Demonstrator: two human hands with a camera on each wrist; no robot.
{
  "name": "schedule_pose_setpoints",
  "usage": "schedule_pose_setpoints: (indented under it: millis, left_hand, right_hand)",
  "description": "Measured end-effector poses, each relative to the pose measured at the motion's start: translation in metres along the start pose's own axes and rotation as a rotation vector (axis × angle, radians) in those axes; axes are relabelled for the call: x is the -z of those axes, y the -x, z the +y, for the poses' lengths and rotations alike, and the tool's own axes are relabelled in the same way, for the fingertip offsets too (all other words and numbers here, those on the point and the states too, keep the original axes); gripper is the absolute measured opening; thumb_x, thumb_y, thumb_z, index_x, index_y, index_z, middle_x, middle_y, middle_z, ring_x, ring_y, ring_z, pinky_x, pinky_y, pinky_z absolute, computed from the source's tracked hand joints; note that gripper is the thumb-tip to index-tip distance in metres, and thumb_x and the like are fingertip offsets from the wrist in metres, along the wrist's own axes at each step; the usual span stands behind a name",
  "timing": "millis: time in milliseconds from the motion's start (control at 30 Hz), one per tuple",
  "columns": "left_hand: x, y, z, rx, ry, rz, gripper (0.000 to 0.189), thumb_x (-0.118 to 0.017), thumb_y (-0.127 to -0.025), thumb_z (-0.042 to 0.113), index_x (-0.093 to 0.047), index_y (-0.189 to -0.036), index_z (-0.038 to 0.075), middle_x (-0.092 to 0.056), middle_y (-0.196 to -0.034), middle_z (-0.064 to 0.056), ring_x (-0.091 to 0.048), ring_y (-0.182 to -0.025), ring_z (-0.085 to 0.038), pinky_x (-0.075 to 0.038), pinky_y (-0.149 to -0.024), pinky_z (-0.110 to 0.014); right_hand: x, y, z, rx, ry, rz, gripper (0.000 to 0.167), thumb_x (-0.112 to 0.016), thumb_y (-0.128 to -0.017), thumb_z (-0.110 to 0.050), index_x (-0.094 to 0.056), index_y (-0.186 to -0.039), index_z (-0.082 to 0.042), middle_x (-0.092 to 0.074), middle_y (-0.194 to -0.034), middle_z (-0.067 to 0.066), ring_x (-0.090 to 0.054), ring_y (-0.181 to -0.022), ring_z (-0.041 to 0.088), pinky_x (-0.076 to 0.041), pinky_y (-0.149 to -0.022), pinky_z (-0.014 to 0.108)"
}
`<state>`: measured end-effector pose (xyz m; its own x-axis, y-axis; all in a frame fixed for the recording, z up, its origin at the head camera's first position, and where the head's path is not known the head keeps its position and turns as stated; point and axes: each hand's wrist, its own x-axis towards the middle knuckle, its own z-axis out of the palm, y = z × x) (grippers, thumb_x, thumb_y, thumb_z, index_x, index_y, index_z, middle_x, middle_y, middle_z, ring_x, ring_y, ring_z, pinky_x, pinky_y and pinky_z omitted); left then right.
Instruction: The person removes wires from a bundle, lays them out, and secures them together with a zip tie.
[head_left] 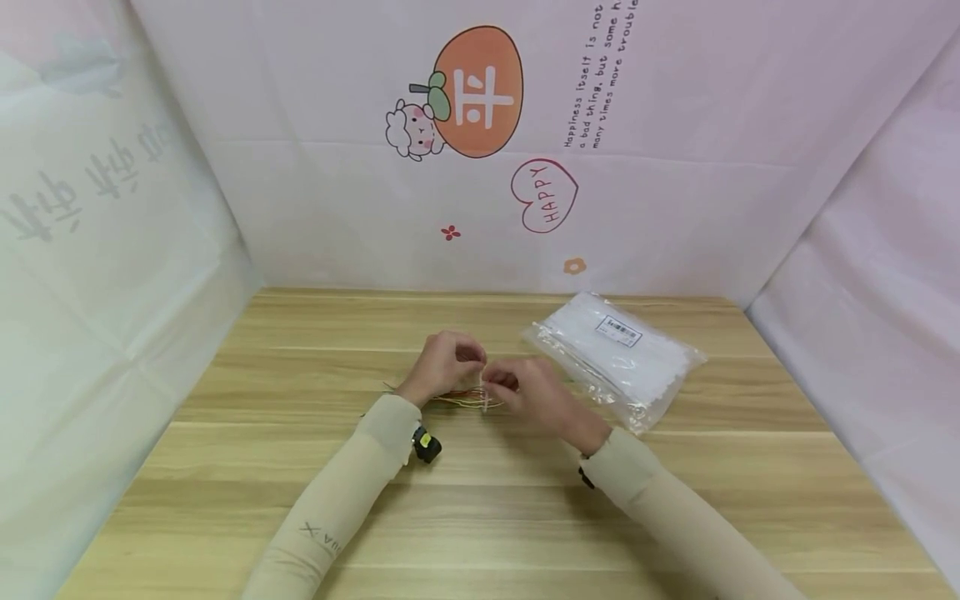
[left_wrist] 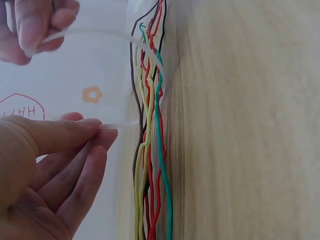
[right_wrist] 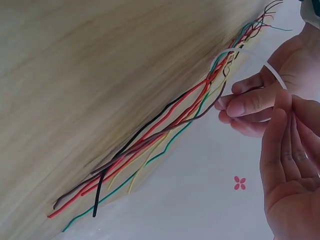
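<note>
A loose bundle of thin red, black, brown, yellow and green wires [left_wrist: 150, 100] lies on the wooden table. Round it curves a white plastic cable tie [left_wrist: 115, 34], its loop wide and its two ends apart. My left hand [head_left: 442, 362] pinches one end between thumb and fingers, close beside the wires. The other end is in the fingertips of my right hand [head_left: 528, 387], just to the right. In the right wrist view, the cable tie [right_wrist: 260, 57] arches from the wires to the right fingertips, and the wire ends fan out.
A clear plastic bag [head_left: 611, 354] of white strips, with a barcode label, lies behind and right of the right hand. White printed cloth [head_left: 337, 217] walls the table at the back and both sides. A dark wrist device [head_left: 427, 447] sits by the left cuff.
</note>
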<state>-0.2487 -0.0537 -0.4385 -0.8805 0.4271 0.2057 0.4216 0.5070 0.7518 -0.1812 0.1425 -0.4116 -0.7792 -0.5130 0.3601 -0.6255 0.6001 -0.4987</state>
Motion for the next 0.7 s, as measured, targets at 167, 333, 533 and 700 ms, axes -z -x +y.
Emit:
schedule_pose_setpoints:
  millis: [167,333,533,700]
  left_hand:
    - [0.0002,0.003,0.0016,-0.045,-0.033,0.024,0.007,-0.078,-0.095,0.004,-0.082,-0.093,0.01,-0.081,-0.098,-0.006,-0.078,-0.093,-0.019,-0.062,-0.087,-0.034]
    - [-0.0007,0.0049,0.0017,-0.091,-0.083,0.057,0.008,-0.077,-0.094,0.001,-0.082,-0.093,0.007,-0.081,-0.096,-0.006,-0.078,-0.089,-0.019,-0.063,-0.082,-0.032]
    - [-0.0031,0.0071,0.0028,-0.163,-0.134,0.08,0.011,-0.078,-0.092,-0.002,-0.083,-0.089,0.007,-0.081,-0.09,-0.006,-0.076,-0.081,-0.015,-0.061,-0.074,-0.027]
    - [-0.0046,0.009,0.0059,-0.182,-0.176,0.082,0.01,-0.078,-0.092,-0.001,-0.083,-0.091,0.007,-0.082,-0.09,-0.006,-0.075,-0.079,-0.013,-0.061,-0.072,-0.025]
  right_hand:
    - [-0.0002,-0.0025,0.0023,-0.034,-0.048,0.015,0.009,-0.077,-0.096,-0.006,-0.08,-0.103,-0.002,-0.082,-0.094,0.008,-0.079,-0.083,0.017,-0.061,-0.074,0.019]
    - [-0.0007,-0.0045,0.0041,-0.077,-0.084,0.017,0.01,-0.079,-0.093,-0.004,-0.079,-0.103,0.0,-0.081,-0.095,0.009,-0.079,-0.085,0.019,-0.061,-0.074,0.02]
    - [-0.001,-0.0065,0.0056,-0.121,-0.083,0.037,0.014,-0.08,-0.093,-0.004,-0.078,-0.105,0.001,-0.081,-0.097,0.011,-0.079,-0.085,0.021,-0.062,-0.073,0.021]
    - [-0.0016,-0.0085,0.0059,-0.138,-0.081,0.052,0.015,-0.08,-0.093,-0.005,-0.078,-0.107,0.0,-0.081,-0.098,0.012,-0.08,-0.085,0.021,-0.063,-0.073,0.024]
